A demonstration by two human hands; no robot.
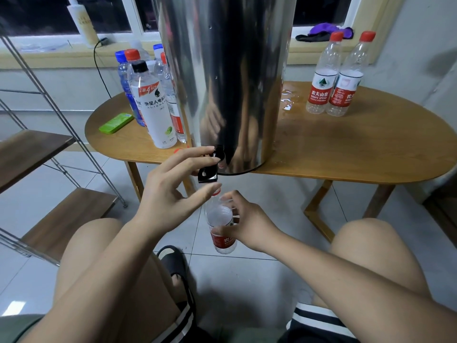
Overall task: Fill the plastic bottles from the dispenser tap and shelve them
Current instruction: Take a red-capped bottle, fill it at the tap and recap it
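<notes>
A tall steel dispenser [230, 78] stands on the wooden table [346, 149], its black tap [210, 169] hanging over the front edge. My left hand [170, 186] reaches to the tap, fingertips touching the black lever, thumb near the bottle's mouth. Below the tap my right hand [247, 224] grips a clear plastic bottle with a red label [221, 226], held upright with its open neck under the spout. Two red-capped bottles [333, 78] stand on the table at the right. Several more bottles [150, 95] cluster left of the dispenser.
A metal-framed shelf with wooden boards [49, 174] stands at the left. A green case [116, 123] lies on the table, and a water puddle [288, 99] sits right of the dispenser. My knees and a black slipper [173, 263] are below, on the tiled floor.
</notes>
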